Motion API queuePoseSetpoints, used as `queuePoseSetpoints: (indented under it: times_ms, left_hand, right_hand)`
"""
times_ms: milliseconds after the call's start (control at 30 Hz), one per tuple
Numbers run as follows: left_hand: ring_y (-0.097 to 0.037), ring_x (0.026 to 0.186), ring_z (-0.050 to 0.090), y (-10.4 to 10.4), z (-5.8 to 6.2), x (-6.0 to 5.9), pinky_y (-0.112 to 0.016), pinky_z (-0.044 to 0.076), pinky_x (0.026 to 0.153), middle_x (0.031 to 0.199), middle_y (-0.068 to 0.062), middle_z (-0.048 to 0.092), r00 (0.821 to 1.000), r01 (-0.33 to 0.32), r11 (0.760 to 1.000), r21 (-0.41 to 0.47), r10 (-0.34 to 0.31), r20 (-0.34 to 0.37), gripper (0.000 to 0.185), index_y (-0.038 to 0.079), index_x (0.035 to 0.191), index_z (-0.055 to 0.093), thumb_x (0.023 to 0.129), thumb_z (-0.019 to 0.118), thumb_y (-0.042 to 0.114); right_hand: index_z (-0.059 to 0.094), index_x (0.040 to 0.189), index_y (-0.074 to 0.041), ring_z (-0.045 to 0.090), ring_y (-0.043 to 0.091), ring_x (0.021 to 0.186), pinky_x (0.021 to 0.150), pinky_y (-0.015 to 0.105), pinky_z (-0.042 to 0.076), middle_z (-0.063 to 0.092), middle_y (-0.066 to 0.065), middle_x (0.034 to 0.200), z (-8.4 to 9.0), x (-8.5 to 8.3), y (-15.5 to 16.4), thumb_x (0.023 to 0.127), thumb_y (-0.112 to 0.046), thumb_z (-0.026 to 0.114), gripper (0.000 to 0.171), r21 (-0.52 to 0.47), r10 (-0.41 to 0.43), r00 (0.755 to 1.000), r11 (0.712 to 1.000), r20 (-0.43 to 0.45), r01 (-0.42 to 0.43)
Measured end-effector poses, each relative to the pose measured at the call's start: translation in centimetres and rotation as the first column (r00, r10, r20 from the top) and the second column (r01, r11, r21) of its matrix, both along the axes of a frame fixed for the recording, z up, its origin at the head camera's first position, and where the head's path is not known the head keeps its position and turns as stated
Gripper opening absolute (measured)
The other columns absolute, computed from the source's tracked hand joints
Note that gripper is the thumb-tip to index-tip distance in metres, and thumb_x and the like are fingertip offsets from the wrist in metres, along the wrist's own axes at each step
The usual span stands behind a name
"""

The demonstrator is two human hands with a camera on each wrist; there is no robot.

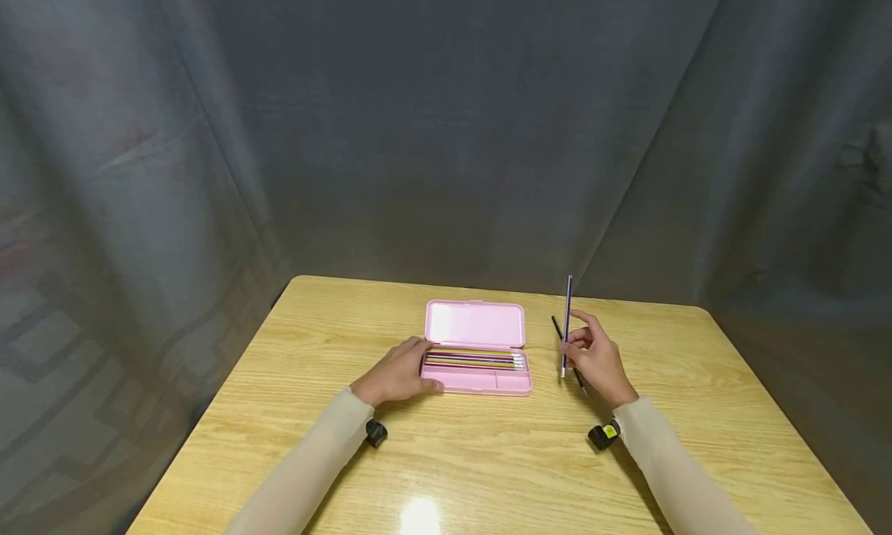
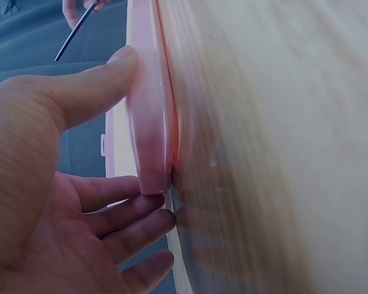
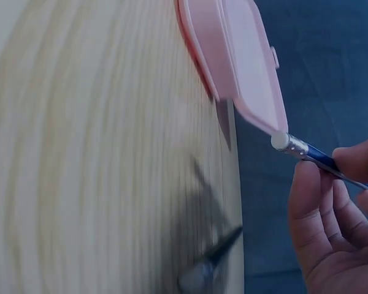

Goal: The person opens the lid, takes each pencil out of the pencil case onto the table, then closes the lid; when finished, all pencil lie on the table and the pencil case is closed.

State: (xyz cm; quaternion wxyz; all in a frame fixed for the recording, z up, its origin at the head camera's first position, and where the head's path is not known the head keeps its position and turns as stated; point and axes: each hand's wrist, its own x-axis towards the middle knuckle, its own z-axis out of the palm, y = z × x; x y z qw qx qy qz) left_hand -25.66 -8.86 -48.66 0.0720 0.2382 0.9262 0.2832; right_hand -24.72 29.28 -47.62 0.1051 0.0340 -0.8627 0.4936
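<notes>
Loading pencils into the open pink pencil case (image 1: 476, 380) at tabletop (image 1: 488, 457) centre: left hand (image 1: 397, 374) flat, steadying its edge; right hand (image 1: 598, 361) pinching a blue pencil (image 1: 567, 326) upright just beside. Next, probably: tilt level, lay alongside the rest.

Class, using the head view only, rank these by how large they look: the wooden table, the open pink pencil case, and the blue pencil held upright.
1. Light wooden table, by far the largest.
2. Open pink plastic pencil case, steadied by the left hand.
3. Thin blue pencil, pinched upright by the right hand.
</notes>
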Motion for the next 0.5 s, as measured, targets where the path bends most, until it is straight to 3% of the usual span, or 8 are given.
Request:
queuePoseSetpoints:
  times_ms: [233,500]
  left_hand:
    - [-0.034,0.132,0.053,0.1,-0.2,-0.2,-0.053,0.043,0.112,0.147,-0.012,0.052,1.0,-0.001,1.0,-0.003,0.001,0.002,0.081,0.009,0.149,0.046,0.084,0.08,0.043]
    - [-0.031,0.127,0.056,0.1,-0.2,-0.4,-0.051,0.045,0.11,0.143,-0.011,0.054,1.0,0.008,1.0,0.0,-0.008,-0.012,0.079,0.008,0.147,0.048,0.084,0.081,0.043]
  right_hand:
    - [0.036,0.155,-0.013,0.065,0.012,0.073,0.063,0.031,0.061,0.063,0.019,0.103,0.4,0.1,2.4,0.094,-0.003,0.063,0.068,0.059,-0.049,0.996,0.997,0.081,0.044]
    - [0.032,0.155,-0.001,0.067,0.016,0.068,0.06,0.03,0.059,0.066,0.016,0.098,-0.5,-0.2,3.9,0.094,-0.007,0.059,0.068,0.255,-0.072,0.981,0.967,0.183,0.024]
